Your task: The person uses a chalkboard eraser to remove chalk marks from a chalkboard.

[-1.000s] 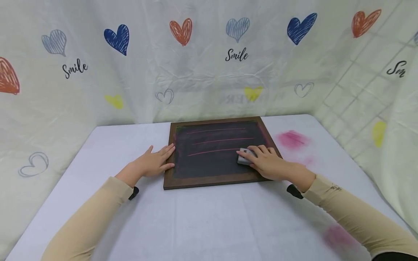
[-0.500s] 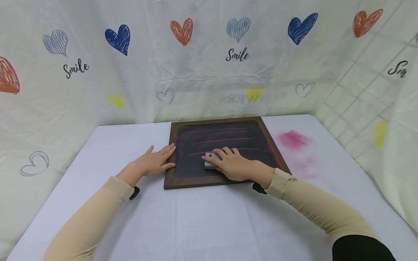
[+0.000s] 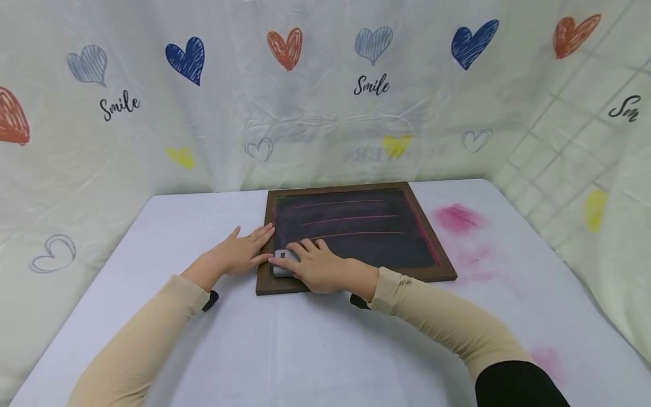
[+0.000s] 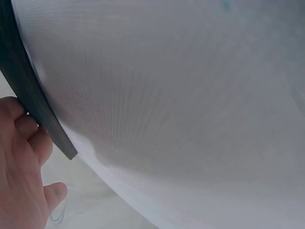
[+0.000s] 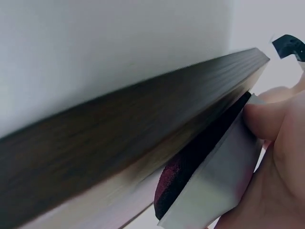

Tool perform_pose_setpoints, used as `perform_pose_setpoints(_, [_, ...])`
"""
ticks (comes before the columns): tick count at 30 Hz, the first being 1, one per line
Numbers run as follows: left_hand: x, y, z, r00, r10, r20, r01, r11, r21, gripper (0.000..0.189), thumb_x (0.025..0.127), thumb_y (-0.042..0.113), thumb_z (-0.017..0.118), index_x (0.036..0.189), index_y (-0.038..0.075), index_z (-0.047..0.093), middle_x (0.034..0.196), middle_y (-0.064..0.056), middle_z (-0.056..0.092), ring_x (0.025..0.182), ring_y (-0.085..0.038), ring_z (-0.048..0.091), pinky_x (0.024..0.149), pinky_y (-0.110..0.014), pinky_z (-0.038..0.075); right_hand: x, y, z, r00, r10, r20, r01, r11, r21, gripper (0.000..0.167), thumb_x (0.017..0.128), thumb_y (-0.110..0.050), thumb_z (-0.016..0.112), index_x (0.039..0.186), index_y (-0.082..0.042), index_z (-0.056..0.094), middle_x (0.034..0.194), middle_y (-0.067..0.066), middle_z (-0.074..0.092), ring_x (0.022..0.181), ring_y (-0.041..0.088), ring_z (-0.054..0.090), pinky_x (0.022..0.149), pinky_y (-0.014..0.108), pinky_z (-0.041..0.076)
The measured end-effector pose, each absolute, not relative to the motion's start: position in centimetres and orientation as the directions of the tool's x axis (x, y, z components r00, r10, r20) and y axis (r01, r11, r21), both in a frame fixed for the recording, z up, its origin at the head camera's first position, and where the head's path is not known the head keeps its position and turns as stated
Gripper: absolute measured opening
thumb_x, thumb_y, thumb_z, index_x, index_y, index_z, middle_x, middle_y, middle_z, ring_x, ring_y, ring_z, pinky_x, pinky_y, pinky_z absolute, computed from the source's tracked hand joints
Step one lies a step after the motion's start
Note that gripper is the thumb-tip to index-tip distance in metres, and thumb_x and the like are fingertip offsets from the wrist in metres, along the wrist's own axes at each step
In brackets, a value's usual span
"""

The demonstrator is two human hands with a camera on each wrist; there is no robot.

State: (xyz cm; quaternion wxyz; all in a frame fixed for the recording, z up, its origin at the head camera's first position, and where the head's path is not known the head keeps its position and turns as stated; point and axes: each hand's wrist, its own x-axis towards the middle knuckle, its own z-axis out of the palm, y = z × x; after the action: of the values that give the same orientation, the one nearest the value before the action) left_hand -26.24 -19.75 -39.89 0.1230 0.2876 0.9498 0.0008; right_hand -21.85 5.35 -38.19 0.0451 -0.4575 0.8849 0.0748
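The right hand (image 3: 322, 270) grips the eraser (image 5: 214, 174), its fingers and thumb about the pale body. The left hand (image 3: 235, 254) is extended, fingers straight and spread, resting on the left rail of the frame (image 3: 267, 217); it grasps nothing.

Location: the eraser is at the near left corner of the chalkboard (image 3: 366, 251), next to the near rail. In the right wrist view, its dark pad (image 5: 174, 183) shows pink dust and faces the board side.

Handling: the eraser is probably light, with a stiff body and a soft pad. Chalk dust may make it slightly slippery. Take hold by the long sides of the body, keeping fingers off the pad. The frame looks rigid; brace it at a side rail.

Three pink chalk lines (image 3: 352, 219) cross the board. The board lies near the far edge of the desk (image 3: 229, 350); pink smudges (image 3: 459, 219) mark the cloth toward the far right corner.
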Motion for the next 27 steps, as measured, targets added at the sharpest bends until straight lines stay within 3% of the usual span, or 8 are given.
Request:
perform_pose_setpoints(13, [-26.4, -19.7, -39.9, -0.804, 0.556, -0.211, 0.556, 0.829, 0.062, 0.075, 0.110, 0.047, 0.041, 0.164, 0.004, 0.015, 0.170, -0.015, 0.015, 0.153, -0.032, 0.025, 0.118, -0.069, 0.009, -22.2, 8.8, -38.5, -0.535, -0.843, -0.051, -0.844, 0.531, 0.073, 0.059, 0.111, -0.025, 0.049, 0.165, -0.028, 0.025, 0.155, 0.015, 0.038, 0.138, 0.034, 0.038, 0.107, 0.055, 0.039])
perform_pose_setpoints(27, [-26.6, -19.9, -39.9, -0.792, 0.572, -0.215, 0.573, 0.817, 0.064, 0.075, 0.110, 0.047, 0.040, 0.164, 0.002, 0.014, 0.170, -0.015, 0.013, 0.153, -0.032, 0.023, 0.118, -0.069, 0.007, -21.9, 20.1, -38.9, -0.685, -0.728, 0.026, -0.727, 0.681, -0.087, 0.059, 0.109, -0.020, 0.054, 0.162, -0.024, 0.030, 0.150, 0.021, 0.040, 0.133, 0.042, 0.041, 0.101, 0.064, 0.037])
